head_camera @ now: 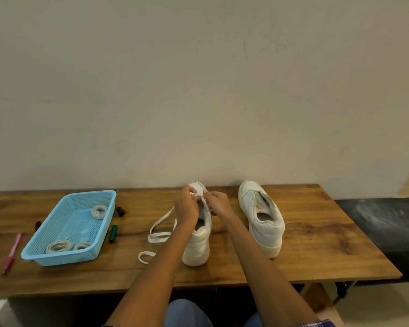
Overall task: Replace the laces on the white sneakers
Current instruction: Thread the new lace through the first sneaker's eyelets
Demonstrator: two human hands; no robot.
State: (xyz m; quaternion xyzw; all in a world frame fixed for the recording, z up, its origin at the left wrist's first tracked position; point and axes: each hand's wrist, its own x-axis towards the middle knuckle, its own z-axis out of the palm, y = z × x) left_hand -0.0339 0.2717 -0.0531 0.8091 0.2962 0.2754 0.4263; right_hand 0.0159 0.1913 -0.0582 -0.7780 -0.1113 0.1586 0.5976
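Both hands, left hand and right hand, pinch the lace over the sneaker, each grip narrow, threading eyelets.

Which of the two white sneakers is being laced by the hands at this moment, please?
The sneaker nearer the blue basket: the left sneaker, where the left hand and right hand pinch the lace. The right sneaker stands untouched, laceless.
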